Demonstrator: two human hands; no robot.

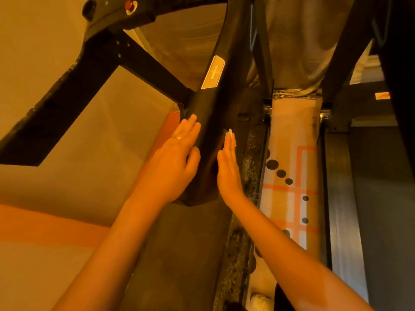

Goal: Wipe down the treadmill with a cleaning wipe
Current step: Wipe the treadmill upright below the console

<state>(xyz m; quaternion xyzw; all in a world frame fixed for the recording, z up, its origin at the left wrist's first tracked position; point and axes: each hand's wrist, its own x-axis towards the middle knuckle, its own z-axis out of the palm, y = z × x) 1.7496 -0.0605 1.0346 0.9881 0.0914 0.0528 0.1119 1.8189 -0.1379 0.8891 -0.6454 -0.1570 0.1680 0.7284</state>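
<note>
A black treadmill handrail point(211, 122) runs from the top middle down to a blunt end near the frame's centre, with a pale sensor plate point(213, 72) on it. My left hand point(175, 158), with a ring on one finger, lies flat against the rail's left side, fingers extended. My right hand point(229, 167) presses flat on the rail's right side with a white cleaning wipe point(229, 134) under its fingers; only the wipe's edge shows past the fingertips. The console point(107, 16) with a red button sits at top left.
The treadmill's crossbar point(148, 66) and left arm point(56, 108) frame the upper left. A speckled side rail point(251, 176) and a patterned cloth point(292, 176) with dots and orange lines lie to the right. A second black frame point(350, 63) stands at right.
</note>
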